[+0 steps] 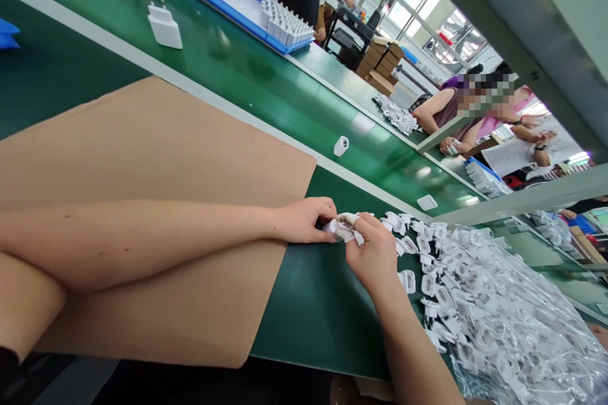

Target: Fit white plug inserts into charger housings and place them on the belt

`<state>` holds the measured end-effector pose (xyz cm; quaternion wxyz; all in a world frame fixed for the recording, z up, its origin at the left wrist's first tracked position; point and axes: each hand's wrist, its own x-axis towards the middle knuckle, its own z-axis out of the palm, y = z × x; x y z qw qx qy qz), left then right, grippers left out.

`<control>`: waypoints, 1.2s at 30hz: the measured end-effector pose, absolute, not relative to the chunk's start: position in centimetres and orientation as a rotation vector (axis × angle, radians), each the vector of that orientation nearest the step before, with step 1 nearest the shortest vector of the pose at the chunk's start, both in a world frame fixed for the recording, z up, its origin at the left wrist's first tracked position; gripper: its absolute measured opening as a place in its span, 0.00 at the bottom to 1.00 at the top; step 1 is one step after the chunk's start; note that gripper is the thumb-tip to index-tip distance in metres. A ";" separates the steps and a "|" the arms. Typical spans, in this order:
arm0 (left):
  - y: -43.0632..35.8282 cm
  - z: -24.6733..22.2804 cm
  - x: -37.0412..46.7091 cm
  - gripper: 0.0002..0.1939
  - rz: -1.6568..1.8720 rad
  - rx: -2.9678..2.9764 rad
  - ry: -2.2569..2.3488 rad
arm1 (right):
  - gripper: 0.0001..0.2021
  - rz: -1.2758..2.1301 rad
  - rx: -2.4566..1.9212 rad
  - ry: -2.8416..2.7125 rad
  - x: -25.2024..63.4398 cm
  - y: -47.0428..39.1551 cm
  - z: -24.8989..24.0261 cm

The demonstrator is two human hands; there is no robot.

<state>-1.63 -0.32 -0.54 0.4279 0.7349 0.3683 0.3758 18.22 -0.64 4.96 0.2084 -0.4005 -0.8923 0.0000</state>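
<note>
Both my hands meet over the green table, just past the cardboard's right edge. My left hand (306, 220) is closed, thumb and fingers pinching a small white plastic charger part (331, 228), mostly covered by the fingers. From the right, my right hand (375, 253) closes on the same part; white coverings wrap its fingertips. Beside it lie loose white plug covers (428, 285), spread toward a heap in a clear plastic bag (517, 304). Exactly how the fingers sit on the held part is hidden.
A cardboard sheet (190, 158) lies under my left forearm. Beyond a pale rail, a green conveyor belt (266, 101) carries white chargers (165, 26). Across it stands a blue tray (228, 3) with rows of chargers. A metal post (456, 126) slants at right; other people sit farther off.
</note>
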 end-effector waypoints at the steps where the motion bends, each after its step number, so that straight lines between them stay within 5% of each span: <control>1: -0.5 -0.5 -1.5 0.10 0.946 1.835 0.943 | 0.14 0.040 -1.145 -2.468 18.3 -0.5 4.8; 7: 0.2 0.2 -0.8 0.19 0.907 1.807 1.053 | 0.18 0.457 -1.232 -2.213 19.9 0.0 4.7; 13: 9.2 1.2 -0.3 0.17 1.058 2.031 1.507 | 0.18 0.006 -1.616 -2.573 21.8 -1.2 6.6; 19: 16.5 -0.4 0.4 0.22 0.912 2.190 1.971 | 0.24 0.179 -1.741 -2.659 21.6 -0.4 5.4; 27: 17.7 0.5 -6.9 0.44 0.789 2.204 2.129 | 0.24 0.471 -1.502 -2.364 21.6 -0.4 5.0; 31: 18.8 0.9 -11.0 0.32 0.310 2.184 1.919 | 0.20 0.630 -1.373 -2.230 21.1 -0.1 4.1; 36: 16.7 2.7 -12.0 0.24 0.346 2.163 2.068 | 0.11 1.034 -1.239 -1.821 20.7 1.6 2.3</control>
